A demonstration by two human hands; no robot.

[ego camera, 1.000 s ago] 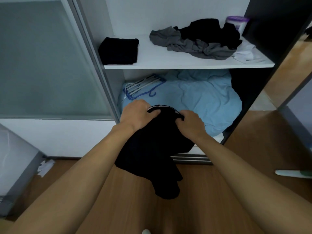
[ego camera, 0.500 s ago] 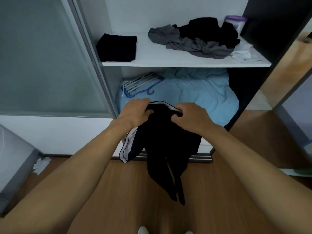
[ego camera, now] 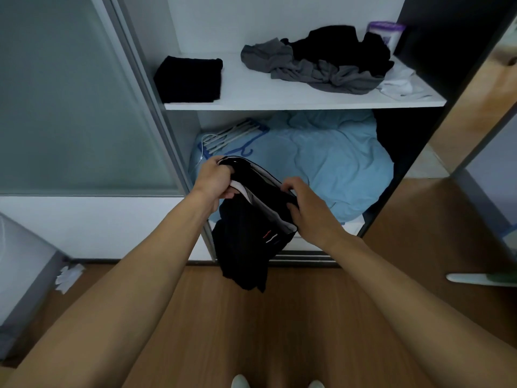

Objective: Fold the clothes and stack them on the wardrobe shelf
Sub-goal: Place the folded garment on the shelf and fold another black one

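Far left on the shelf point(ego camera: 265, 92) lies a folded black piece point(ego camera: 190, 79), likely the stacking spot. Nearer, the left hand point(ego camera: 215, 182) and right hand point(ego camera: 310, 212) each grip the band of the black garment point(ego camera: 249, 242), which hangs down between them; an unfolded pile point(ego camera: 321, 67) crowds the shelf's right

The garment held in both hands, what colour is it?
The garment is black with white trim and small red and white stripes; head view.
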